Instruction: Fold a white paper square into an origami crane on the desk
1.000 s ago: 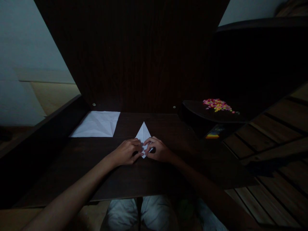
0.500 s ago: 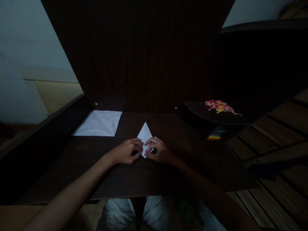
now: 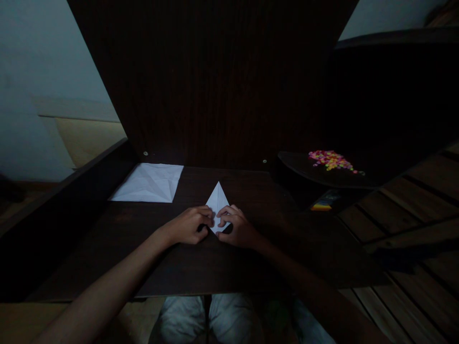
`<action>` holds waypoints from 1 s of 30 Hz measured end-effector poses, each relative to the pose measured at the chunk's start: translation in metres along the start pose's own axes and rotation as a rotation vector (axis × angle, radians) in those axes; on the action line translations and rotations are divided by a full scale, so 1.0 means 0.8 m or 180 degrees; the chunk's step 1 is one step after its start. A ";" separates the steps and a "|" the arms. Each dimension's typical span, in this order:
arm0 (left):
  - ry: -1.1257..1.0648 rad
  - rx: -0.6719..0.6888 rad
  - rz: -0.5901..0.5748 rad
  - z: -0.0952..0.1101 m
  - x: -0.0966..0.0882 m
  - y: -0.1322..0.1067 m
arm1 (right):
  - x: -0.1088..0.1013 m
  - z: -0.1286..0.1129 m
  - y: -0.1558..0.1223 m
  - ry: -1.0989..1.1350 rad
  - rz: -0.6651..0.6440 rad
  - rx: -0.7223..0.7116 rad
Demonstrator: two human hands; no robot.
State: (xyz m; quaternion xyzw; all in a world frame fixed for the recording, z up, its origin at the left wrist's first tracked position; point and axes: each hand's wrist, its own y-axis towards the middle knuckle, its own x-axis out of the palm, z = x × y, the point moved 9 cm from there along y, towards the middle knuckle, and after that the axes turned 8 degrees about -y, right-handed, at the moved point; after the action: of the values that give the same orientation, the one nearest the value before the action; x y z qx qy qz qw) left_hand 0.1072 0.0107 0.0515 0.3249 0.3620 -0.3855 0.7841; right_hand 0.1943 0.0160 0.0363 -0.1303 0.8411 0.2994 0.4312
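Observation:
A small white folded paper (image 3: 217, 198), pointed like a kite, lies on the dark wooden desk (image 3: 201, 258) in front of me. My left hand (image 3: 189, 225) pinches its lower left side with curled fingers. My right hand (image 3: 236, 226) pinches its lower right side the same way. The two hands almost meet over the paper's near tip, which they partly hide. The far point of the paper sticks out beyond my fingers.
A creased white sheet (image 3: 148, 182) lies flat at the desk's back left. A dark upright panel (image 3: 215, 81) closes the back. On a side shelf at the right sits a heap of small colourful pieces (image 3: 332, 160); a rainbow-striped item (image 3: 322, 206) lies below it.
My fingertips have drawn closer together over the paper's lower part. The view has shifted slightly; the paper stays in place.

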 end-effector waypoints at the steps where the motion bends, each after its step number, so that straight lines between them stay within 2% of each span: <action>1: 0.0002 0.0016 0.0003 0.000 0.000 0.000 | 0.000 0.000 0.000 0.0011 -0.0019 -0.0004; 7: -0.0011 0.0069 0.0016 0.002 0.000 0.000 | 0.000 0.004 -0.002 0.0163 -0.0156 0.0049; 30: 0.0078 0.0066 -0.0017 0.003 0.000 0.001 | 0.001 0.010 -0.001 0.0331 -0.0093 0.0097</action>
State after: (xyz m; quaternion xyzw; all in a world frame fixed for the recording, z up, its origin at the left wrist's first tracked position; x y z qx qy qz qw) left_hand 0.1087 0.0092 0.0531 0.3367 0.3684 -0.3873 0.7751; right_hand 0.1993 0.0202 0.0322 -0.1514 0.8648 0.2730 0.3932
